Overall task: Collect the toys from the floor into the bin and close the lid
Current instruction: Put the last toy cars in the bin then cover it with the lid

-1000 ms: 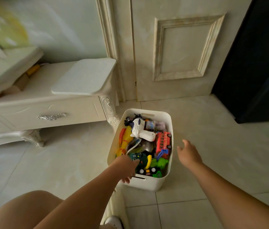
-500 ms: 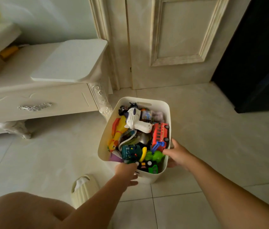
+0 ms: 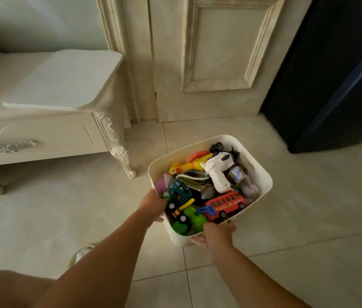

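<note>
A white plastic bin [image 3: 262, 174] full of toys sits in front of me, turned at an angle above the tiled floor. Inside lie a red bus [image 3: 225, 204], a white toy gun [image 3: 219, 170], a yellow rubber chicken [image 3: 186, 166], a dark green toy car [image 3: 179, 192] and several others. My left hand [image 3: 153, 206] grips the bin's near-left rim. My right hand [image 3: 216, 235] holds the near-right corner, fingers under the wall. A flat white lid [image 3: 64, 78] lies on the cabinet at the left.
A cream cabinet [image 3: 42, 138] with carved legs stands at the left. A cream panelled door [image 3: 215, 52] is straight ahead and a dark blue cabinet [image 3: 331, 74] at the right. My knee [image 3: 9, 290] and a slipper [image 3: 82, 254] show at the bottom left.
Both hands closed on the bin's rim and the bin turned clockwise, shifting right. One second ago my right hand was open in the air beside it.
</note>
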{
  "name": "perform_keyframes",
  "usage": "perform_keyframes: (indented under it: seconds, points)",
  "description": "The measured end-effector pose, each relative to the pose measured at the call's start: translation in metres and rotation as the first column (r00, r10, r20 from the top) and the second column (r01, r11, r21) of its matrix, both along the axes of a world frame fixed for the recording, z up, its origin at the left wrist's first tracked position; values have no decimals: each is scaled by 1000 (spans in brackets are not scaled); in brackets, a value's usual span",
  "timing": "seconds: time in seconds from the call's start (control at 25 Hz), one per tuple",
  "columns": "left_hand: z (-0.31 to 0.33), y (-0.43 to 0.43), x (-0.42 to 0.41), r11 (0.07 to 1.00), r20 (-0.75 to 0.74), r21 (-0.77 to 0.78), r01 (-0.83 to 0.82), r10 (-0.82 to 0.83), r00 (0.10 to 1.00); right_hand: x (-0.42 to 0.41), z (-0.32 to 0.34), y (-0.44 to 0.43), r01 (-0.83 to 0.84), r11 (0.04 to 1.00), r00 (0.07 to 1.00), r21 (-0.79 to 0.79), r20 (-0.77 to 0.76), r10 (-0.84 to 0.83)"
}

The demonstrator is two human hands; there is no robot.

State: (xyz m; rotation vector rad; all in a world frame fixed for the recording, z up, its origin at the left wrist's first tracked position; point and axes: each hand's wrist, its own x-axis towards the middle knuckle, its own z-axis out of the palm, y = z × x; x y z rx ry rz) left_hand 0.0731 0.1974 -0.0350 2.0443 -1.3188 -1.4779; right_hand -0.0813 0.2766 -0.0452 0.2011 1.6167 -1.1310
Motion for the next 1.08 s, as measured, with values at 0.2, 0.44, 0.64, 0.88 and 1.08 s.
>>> perform_keyframes:
  seconds: [0.2,0.44,0.64,0.88,1.08]
  points:
    - [-4,36,-29,999,67,36,13,-15,998,-48,10,-13,123,991,908,51,-409,-92]
    - [-9,61,-37,985,-179,162,-57,86,980,-145,5,-35,-120,993,848,21,-518,113]
    - [-2,31,-14,993,-107,117,-20,33,994,-129,-16,-27,-90,996,834,8,-546,80]
    - [-1,9,9,1000,95,16,3,-4,995,-87,-34,-6,18,995,777,98,-628,48]
    - [39,-4,26,992,144,62,108,-116,983,-84,5,-5,-120,969,339,215,-909,244]
